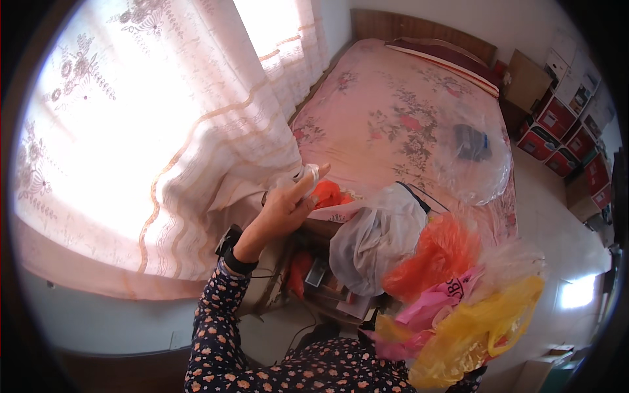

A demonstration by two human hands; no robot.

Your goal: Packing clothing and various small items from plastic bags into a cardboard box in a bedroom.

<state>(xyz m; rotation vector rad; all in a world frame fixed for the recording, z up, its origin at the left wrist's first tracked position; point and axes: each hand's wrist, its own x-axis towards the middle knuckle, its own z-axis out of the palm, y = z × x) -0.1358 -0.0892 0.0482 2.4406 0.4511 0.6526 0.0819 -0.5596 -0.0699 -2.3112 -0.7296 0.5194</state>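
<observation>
My left hand (pixel 283 213), with a black band at the wrist, reaches over the near left corner of the bed. Its fingers are closed on a piece of whitish translucent plastic (pixel 305 175), which shows at the fingertips. Beside it lies a bright orange-red bundle (pixel 329 194). To the right is a loose cluster of plastic bags: a whitish bag (pixel 377 245), a red bag (pixel 432 255), a pink bag (pixel 438 306) and a yellow bag (pixel 475 337). A bit of patterned sleeve shows below the yellow bag, but my right hand is hidden behind the bags.
The bed (pixel 367 124) has a pink floral sheet. On its right side sits a clear plastic bag (pixel 481 173) with something dark blue in it. A pale curtain (pixel 196 164) hangs at left. Red-fronted boxes (pixel 557 118) are stacked at far right. A cable runs below my left hand.
</observation>
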